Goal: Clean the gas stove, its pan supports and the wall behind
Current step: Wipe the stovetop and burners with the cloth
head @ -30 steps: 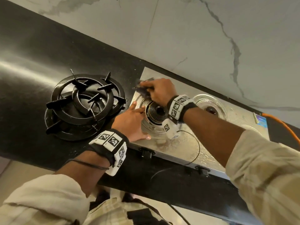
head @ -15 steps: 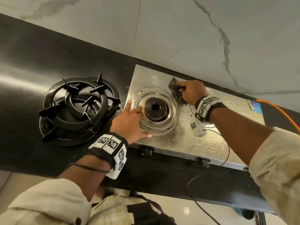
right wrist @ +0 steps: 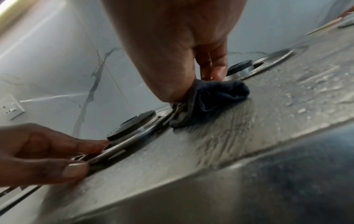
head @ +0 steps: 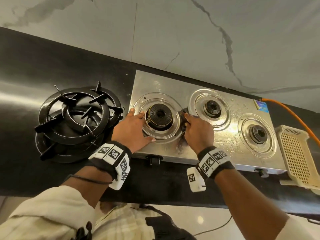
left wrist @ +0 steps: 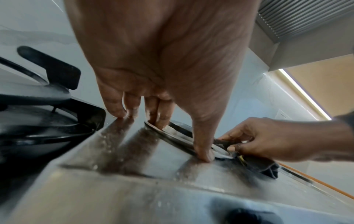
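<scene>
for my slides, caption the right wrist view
Right hand wipes the wet stove with a dark cloth.

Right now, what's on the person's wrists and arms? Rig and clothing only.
Each wrist carries a black band with white square-marker tiles: left wristband, right wristband. A white tagged block hangs under the right band. A thin black cable runs along the left forearm. Cream sleeves, pushed up.

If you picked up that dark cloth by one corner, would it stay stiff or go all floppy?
Probably floppy: the dark cloth is bunched into soft folds under the right hand, so it would likely droop. It may be damp and a little heavy, since the stove top beside it looks wet and streaked. It should not roll or slide far.
</scene>
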{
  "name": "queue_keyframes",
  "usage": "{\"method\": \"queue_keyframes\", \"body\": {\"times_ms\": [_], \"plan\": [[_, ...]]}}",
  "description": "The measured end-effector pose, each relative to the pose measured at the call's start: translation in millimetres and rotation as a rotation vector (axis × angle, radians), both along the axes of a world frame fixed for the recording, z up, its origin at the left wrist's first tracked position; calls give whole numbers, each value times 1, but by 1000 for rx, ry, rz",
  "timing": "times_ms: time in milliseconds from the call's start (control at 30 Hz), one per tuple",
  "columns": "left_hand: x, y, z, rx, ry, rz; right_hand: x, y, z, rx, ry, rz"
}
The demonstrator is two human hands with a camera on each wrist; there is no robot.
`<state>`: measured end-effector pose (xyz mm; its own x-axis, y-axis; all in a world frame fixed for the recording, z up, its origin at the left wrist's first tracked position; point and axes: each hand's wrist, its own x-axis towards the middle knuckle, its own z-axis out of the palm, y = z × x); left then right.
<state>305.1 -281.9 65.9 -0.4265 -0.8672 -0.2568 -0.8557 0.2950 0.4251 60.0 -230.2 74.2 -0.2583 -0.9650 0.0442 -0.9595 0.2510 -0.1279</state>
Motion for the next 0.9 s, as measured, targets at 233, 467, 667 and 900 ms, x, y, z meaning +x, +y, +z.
{"method": "queue_keyframes", "body": {"times_ms": [233,467,667,900], "plan": [[-7,10,-1,-41,44,67,-4,-25,8,96,14,51],[-13,14,0,-98,-21,57,-16,-130,0,136,77,290],[-14,11,2,-100,-40,69,-8,-98,0,89,64,206],[-15,9,0,-87,-57,68,10,12,9,118,-38,29]]}}
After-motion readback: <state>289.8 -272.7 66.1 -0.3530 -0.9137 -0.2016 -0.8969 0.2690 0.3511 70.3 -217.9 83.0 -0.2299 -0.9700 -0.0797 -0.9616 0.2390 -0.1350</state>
